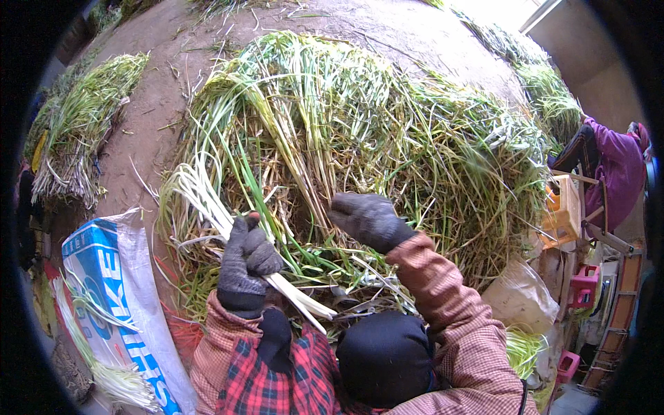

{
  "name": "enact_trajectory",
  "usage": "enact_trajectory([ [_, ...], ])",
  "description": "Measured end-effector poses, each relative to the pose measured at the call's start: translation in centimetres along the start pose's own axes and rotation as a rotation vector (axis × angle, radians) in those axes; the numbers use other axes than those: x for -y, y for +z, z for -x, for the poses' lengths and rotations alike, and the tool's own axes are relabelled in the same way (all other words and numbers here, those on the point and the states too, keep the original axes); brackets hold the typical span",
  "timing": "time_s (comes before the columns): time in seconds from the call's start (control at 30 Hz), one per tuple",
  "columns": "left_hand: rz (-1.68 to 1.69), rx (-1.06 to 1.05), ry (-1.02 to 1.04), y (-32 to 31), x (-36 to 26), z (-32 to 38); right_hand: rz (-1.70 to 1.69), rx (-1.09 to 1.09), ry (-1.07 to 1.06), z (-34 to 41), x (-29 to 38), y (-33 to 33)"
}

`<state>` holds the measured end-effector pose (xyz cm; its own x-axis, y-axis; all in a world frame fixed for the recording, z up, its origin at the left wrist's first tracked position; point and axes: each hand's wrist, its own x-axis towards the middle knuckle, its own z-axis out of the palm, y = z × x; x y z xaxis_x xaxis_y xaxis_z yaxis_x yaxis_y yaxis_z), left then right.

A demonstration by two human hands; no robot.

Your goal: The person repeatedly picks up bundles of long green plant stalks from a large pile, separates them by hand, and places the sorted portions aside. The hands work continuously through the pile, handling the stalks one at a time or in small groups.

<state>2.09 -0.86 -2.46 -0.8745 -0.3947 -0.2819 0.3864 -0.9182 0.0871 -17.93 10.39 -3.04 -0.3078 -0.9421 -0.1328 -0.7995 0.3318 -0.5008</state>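
My left hand point(249, 254), in a grey knit glove with a dark cuff, grips a small bunch of pale stripped stalks point(298, 296). Their pale upper parts point(199, 199) fan out over the near left of a large heap of long-leaved green stalks point(456, 150). My right hand point(365, 218), in a similar glove, is blurred at the heap's near side. Its fingertips meet the lower ends of some brownish-green stalks point(311, 171), but whether they pinch any is unclear. Loose leaves and peelings point(332, 270) lie between both hands, just beyond my knees point(386, 358).
On the left, a white and blue printed sack point(150, 306) bears a bundle of cleaned stalks point(111, 378). Red netting point(181, 329) lies beside it. Other heaps point(93, 119) rest on the earthen floor point(150, 114). At right are a yellow plastic crate point(563, 212), a seated person in purple point(617, 171) and pink stools point(583, 285).
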Motion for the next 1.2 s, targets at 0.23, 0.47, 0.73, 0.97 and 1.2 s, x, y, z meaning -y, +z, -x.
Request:
enact_trajectory([
  [0.23, -0.098, 0.462, 0.212, 7.3, -6.9, 6.0, 0.142, 0.172, 0.196, -5.8, 0.0, 4.3],
  [0.47, -0.243, 0.372, 0.485, 10.0, -9.8, 10.4, 0.07, 0.021, 0.225, -5.6, -0.6, 5.3],
  [0.73, -0.127, 0.271, 0.335, 3.3, -7.6, 4.0, -0.676, -0.344, 0.227, 1.3, -1.4, -0.1],
  [0.97, -0.176, 0.085, 0.103, 2.3, -2.1, 0.0, -0.907, -0.213, 0.273, 5.3, -1.6, -1.0],
  [1.2, -0.416, -0.241, 0.029, 0.1, 0.7, -3.2, -0.918, 0.023, 0.165, 7.3, -1.4, 2.5],
])
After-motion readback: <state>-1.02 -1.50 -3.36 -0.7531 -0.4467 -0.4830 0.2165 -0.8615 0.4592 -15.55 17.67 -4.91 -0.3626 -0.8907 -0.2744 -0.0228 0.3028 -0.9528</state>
